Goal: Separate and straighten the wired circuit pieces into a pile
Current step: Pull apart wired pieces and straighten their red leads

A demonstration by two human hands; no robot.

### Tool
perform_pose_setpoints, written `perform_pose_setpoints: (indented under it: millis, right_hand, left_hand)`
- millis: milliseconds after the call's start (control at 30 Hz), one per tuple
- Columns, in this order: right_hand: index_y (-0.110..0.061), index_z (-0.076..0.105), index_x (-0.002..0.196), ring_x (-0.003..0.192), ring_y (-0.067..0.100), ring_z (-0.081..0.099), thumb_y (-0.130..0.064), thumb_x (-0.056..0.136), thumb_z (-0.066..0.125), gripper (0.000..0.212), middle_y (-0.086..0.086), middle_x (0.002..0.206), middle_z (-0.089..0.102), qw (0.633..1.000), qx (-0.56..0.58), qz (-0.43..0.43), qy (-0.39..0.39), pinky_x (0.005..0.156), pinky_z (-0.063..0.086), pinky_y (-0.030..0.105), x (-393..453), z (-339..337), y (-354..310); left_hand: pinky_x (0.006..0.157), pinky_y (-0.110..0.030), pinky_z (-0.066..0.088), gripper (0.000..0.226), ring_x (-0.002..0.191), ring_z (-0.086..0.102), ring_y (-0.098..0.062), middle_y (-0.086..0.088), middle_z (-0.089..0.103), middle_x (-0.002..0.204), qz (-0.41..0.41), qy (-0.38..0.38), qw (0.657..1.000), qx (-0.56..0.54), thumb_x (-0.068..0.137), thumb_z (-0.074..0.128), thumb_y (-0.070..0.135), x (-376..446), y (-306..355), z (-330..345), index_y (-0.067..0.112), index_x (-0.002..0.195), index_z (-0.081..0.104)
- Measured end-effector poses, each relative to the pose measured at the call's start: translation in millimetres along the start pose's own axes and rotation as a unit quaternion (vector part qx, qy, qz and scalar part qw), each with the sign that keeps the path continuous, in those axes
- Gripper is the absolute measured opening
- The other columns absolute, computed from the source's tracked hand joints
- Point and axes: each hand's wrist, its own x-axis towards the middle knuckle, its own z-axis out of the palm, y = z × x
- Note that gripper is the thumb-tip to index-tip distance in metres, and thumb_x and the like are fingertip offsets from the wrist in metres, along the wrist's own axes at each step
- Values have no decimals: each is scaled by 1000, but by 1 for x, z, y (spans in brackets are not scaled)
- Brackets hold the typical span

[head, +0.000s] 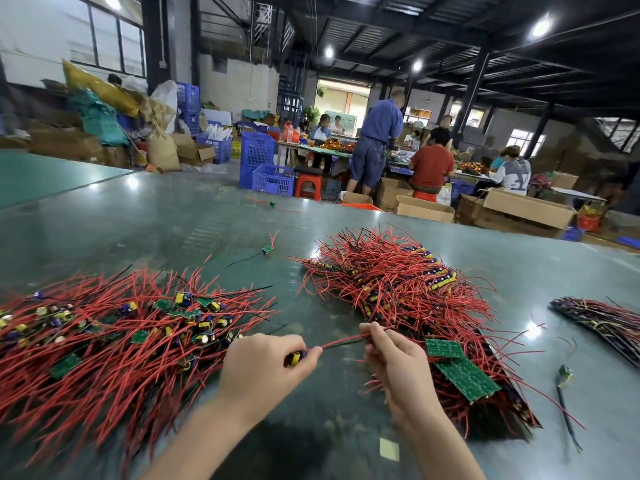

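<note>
Left hand [263, 367] pinches circuit piece [295, 358]; right hand [394, 362] grips wires [343, 342]

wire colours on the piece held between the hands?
One red, one black wire; head view.

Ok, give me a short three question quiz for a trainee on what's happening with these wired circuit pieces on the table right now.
1. True or false: both hands, the left hand and the right hand, hold the same wired piece.
2. Multiple choice: which hand grips the end with the yellow component? A) left hand B) right hand C) neither
3. Fill in: the tangled pile lies to the person's ____, while the straightened pile lies to the right.

Key
1. True: its red and black wires stretch between them.
2. A: the right hand pinches the wire end.
3. Left.
</note>
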Motion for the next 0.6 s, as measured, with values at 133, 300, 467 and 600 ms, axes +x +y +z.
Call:
perform_pose_setpoints:
  millis: [133,300,467,600]
  right_hand:
    - [-13,75,77,52,4,45,-19,86,57,21,-4,63,58,994,98,15,-33,56,41,19,-1,3,-4]
    - [-20,73,67,52,7,51,-30,61,67,13,-4,63,60,931,335,53,-134,49,46,18,-4,11,-9]
    - [-16,78,79,56,2,55,-22,81,60,19,-4,64,61,994,84,-43,-50,55,48,14,0,1,-5]
    - [-16,77,79,61,5,62,-14,88,58,21,-2,67,67,997,11,-73,-12,58,52,15,2,-3,-2]
  left_hand:
    - [43,-25,30,46,39,42,-15,0,43,40,-50,-13,996,-69,71,47,60,2,6,1,19,51,56]
    - [37,-16,14,38,35,13,-8,7,22,37,-235,-152,804,-525,72,69,37,10,11,-6,15,44,54]
    - [40,-18,17,46,37,18,-7,7,24,38,-197,-113,892,-392,83,69,32,9,5,-6,17,42,55]
    - [50,-28,25,44,41,28,-9,4,32,38,-134,-67,956,-253,77,66,46,7,3,-6,23,41,54]
